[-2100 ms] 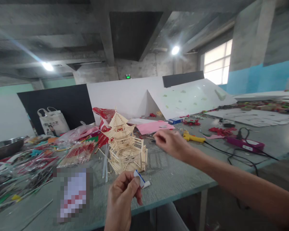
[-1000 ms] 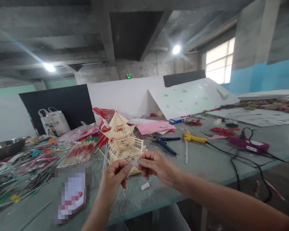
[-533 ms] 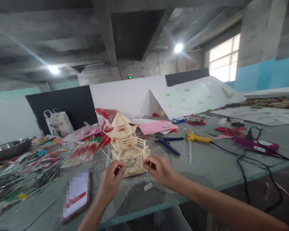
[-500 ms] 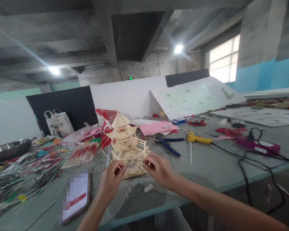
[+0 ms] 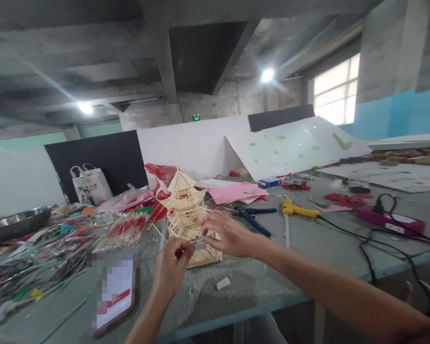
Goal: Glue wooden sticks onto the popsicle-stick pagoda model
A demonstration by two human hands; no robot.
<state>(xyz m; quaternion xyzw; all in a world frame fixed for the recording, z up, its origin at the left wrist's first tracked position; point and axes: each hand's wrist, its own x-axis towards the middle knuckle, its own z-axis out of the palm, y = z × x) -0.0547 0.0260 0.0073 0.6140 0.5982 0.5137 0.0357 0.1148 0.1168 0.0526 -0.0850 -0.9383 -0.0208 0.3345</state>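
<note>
A pagoda model (image 5: pixel 181 184) built of thin pale wooden sticks stands upright on the table, with tiered roofs above an open railed base. My left hand (image 5: pixel 174 263) is at the front left of the base, thumb and forefinger pinched together; whatever lies between them is too small to make out. Over the front right of the model reaches my right hand (image 5: pixel 231 234), its fingers curled and the thumb below them. It covers part of the railing, and what its fingertips hold is hidden. A small white piece (image 5: pixel 222 283) lies on the table in front of the base.
Right of the model lie blue-handled pliers (image 5: pixel 252 220) and a yellow glue gun (image 5: pixel 301 209), its cord running to a purple power strip (image 5: pixel 390 222). A phone (image 5: pixel 115 296) lies at left, beside heaped bagged craft sticks (image 5: pixel 123 229). A metal bowl (image 5: pixel 17 224) stands far left.
My right hand has moved left and slightly up, farther over the model's front. My left hand stays pinched near the front left corner. The view has shifted slightly.
</note>
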